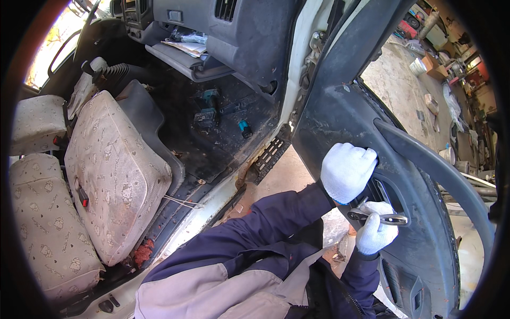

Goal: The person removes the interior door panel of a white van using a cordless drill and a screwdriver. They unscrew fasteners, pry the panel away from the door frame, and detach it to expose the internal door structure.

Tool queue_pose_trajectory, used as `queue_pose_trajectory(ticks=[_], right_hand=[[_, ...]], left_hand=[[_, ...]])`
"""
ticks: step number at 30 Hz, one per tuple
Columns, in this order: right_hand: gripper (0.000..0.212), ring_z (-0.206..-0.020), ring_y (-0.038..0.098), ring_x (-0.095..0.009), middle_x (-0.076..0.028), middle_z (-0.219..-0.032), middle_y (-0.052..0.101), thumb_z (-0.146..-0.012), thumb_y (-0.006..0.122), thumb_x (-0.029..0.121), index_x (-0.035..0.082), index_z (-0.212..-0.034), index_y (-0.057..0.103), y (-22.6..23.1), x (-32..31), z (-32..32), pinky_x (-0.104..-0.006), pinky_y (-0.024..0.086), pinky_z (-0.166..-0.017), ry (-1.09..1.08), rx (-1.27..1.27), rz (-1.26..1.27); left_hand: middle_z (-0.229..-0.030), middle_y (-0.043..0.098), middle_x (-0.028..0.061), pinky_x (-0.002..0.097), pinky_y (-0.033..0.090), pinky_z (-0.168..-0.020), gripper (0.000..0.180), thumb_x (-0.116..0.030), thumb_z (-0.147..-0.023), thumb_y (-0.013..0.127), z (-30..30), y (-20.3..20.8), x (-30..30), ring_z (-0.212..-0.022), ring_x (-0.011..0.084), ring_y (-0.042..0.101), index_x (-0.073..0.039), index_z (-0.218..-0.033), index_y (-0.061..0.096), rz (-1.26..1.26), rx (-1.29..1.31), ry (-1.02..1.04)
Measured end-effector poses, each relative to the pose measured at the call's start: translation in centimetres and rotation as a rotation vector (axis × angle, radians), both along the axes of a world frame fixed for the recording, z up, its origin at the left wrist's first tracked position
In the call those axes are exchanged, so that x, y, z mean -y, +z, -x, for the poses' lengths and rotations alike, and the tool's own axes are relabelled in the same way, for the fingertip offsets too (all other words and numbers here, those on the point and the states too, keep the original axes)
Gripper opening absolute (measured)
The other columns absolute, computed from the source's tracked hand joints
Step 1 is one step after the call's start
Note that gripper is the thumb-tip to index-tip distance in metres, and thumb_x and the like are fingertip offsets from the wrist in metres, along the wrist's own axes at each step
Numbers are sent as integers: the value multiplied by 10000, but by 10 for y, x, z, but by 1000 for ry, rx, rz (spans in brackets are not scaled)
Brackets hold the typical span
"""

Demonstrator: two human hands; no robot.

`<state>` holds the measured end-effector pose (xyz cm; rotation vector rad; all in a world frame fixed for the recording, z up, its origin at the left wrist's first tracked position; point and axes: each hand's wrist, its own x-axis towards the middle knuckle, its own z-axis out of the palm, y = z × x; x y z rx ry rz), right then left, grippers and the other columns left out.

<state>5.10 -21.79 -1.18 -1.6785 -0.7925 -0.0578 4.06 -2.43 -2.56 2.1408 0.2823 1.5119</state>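
Both my hands wear white knit gloves and are at the dark grey inner panel (340, 117) of an open vehicle door. My right hand (376, 234) is closed around a silver ratchet wrench (394, 219), its round head pointing left, beside the oblong recess (390, 194) in the panel. Just above, my left hand (348, 173) presses against the panel with its fingers curled in at the recess's upper edge. What those fingers hold, if anything, is hidden behind the glove.
A long dark grab bar (441, 165) curves along the door. Left of me are patterned seats (114, 175), one tipped up. A teal cordless power tool (209, 109) and a teal-and-black battery-like piece (245, 128) lie on the cab floor. Papers (188, 48) fill the dash tray.
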Motion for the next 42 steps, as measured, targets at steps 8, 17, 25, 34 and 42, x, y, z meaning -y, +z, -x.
queue_pose_trajectory(ticks=[8, 17, 25, 34, 42], right_hand=[[203, -854, 753, -245, -175, -956, 770, -902, 630, -11, -82, -1038, 763, 1, 0, 1, -364, 610, -826, -6, -36, 0], [299, -794, 696, -205, -183, -943, 766, -1047, 705, 225, -71, -1025, 744, -1, -6, 1, -338, 539, -721, 18, 55, -34], [194, -867, 759, -253, -184, -974, 773, -902, 629, -11, -82, -1032, 755, 1, 0, 1, -374, 619, -836, 6, -58, -13], [196, -842, 741, -242, -184, -963, 772, -945, 652, 67, -81, -1029, 750, 1, -1, 2, -367, 595, -800, -6, -20, 7], [186, -876, 761, -255, -172, -973, 780, -927, 667, 37, -77, -1034, 768, -1, 1, -1, -378, 611, -841, 8, -12, 6]], left_hand=[[-795, 634, 61, 428, 503, -687, 82, -172, -914, 771, -5, -5, -7, -733, 285, 629, -104, -938, 731, -128, 5, -9], [-860, 708, 76, 423, 523, -694, 158, -113, -851, 818, 0, -3, -1, -744, 276, 655, -60, -991, 769, -27, -36, -9], [-843, 691, 64, 423, 511, -682, 138, -131, -863, 814, -1, -4, -9, -725, 271, 627, -82, -981, 763, -134, -57, -16], [-813, 660, 58, 424, 493, -684, 132, -142, -883, 813, 0, -2, -5, -721, 269, 615, -86, -982, 747, -60, -68, -12], [-811, 668, 62, 422, 509, -684, 115, -137, -896, 797, 0, -5, -11, -727, 269, 632, -76, -989, 770, -128, -79, -39]])
